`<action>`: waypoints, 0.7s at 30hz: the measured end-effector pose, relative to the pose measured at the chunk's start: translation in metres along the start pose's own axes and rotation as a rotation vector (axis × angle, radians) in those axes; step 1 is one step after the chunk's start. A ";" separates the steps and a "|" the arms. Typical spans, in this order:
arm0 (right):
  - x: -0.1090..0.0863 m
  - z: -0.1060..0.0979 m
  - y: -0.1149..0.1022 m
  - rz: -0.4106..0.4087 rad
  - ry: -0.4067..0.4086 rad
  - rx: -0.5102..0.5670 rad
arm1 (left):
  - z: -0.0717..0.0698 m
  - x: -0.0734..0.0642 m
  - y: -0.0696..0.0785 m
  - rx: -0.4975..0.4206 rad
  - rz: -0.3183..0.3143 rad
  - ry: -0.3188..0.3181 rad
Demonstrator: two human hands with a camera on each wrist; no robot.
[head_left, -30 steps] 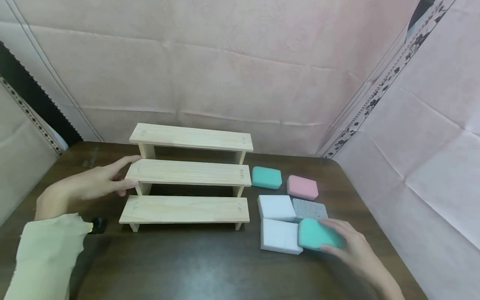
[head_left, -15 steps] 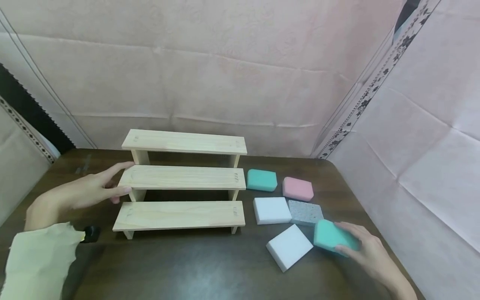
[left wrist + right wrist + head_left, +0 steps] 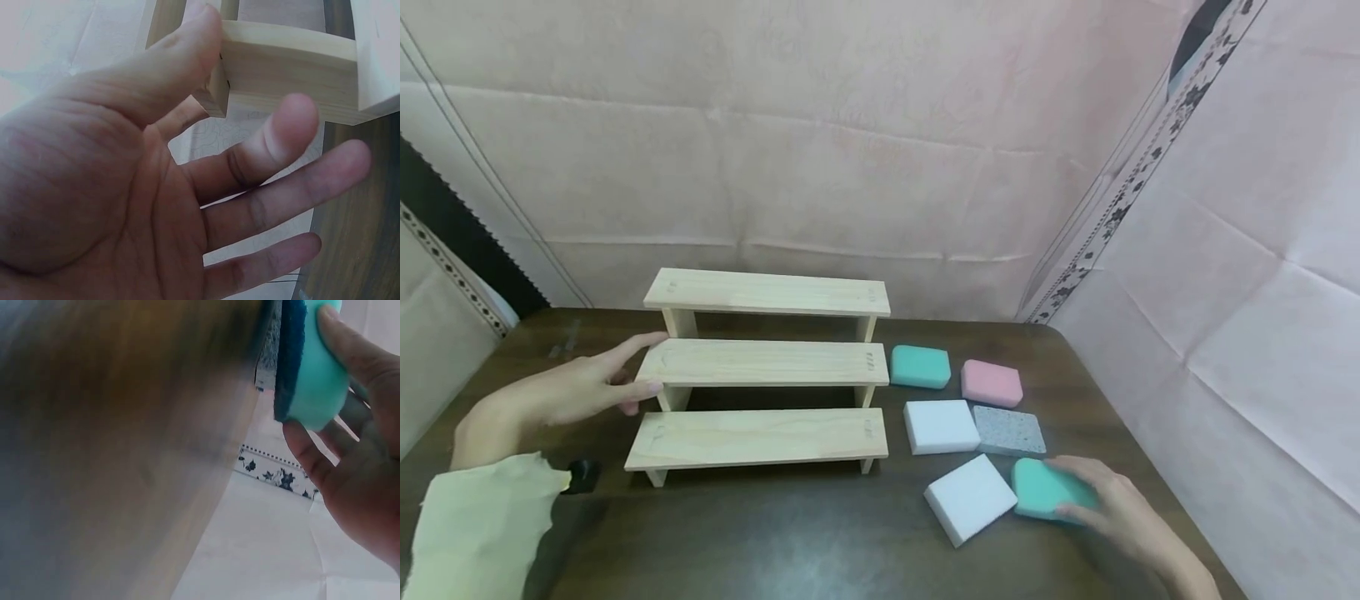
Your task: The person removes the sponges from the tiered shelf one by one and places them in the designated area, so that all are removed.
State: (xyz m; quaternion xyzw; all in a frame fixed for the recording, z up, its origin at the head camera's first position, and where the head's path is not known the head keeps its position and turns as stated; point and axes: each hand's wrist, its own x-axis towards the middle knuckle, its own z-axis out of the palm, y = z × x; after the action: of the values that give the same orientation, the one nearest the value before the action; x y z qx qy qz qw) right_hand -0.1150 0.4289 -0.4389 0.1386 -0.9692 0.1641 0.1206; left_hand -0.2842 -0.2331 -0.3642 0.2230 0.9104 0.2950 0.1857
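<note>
A three-tier wooden shelf (image 3: 756, 439) stands left of centre. At the left end of its middle board, my left hand (image 3: 561, 392) pinches the board between thumb and index finger; the other fingers are spread in the left wrist view. On the right, my right hand (image 3: 1116, 504) grips a green scrub sponge (image 3: 1045, 487), whose dark scouring side (image 3: 290, 362) shows in the right wrist view. A turned white sponge (image 3: 972, 498) lies beside it. Behind are another white sponge (image 3: 942, 427), a grey speckled block (image 3: 1009, 431), a pink sponge (image 3: 991, 383) and a second green sponge (image 3: 920, 367).
Everything stands on a dark brown table (image 3: 760, 542). Pale cloth (image 3: 865, 167) hangs behind the table and along its sides. A small black object (image 3: 582, 477) shows beside the left sleeve.
The front white sponge has turned from square to slanted. The gripped green sponge went right, away from it, then slightly back left. The left hand stays at the shelf; the head view has shifted.
</note>
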 end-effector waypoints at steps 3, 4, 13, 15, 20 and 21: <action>0.009 0.006 -0.003 -0.005 -0.067 0.030 | 0.001 0.001 -0.002 -0.005 -0.009 0.001; 0.011 0.008 -0.005 -0.008 -0.086 0.039 | 0.001 0.001 -0.002 -0.005 -0.011 0.000; 0.031 0.020 -0.011 -0.027 -0.141 0.073 | 0.001 0.014 0.000 -0.012 -0.022 0.000; 0.031 0.015 -0.011 -0.024 -0.135 0.075 | 0.005 0.020 0.001 -0.020 -0.023 -0.006; 0.038 0.001 -0.015 -0.055 -0.076 0.043 | 0.019 0.034 -0.001 -0.017 -0.018 -0.005; 0.041 -0.002 -0.016 -0.067 -0.059 0.031 | 0.022 0.036 -0.002 -0.015 -0.017 0.002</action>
State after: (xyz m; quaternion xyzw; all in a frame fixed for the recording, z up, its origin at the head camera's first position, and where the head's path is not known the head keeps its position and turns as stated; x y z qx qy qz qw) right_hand -0.1481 0.4058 -0.4214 0.1778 -0.9644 0.1710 0.0952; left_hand -0.3048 -0.2063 -0.3896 0.2137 0.9101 0.3005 0.1890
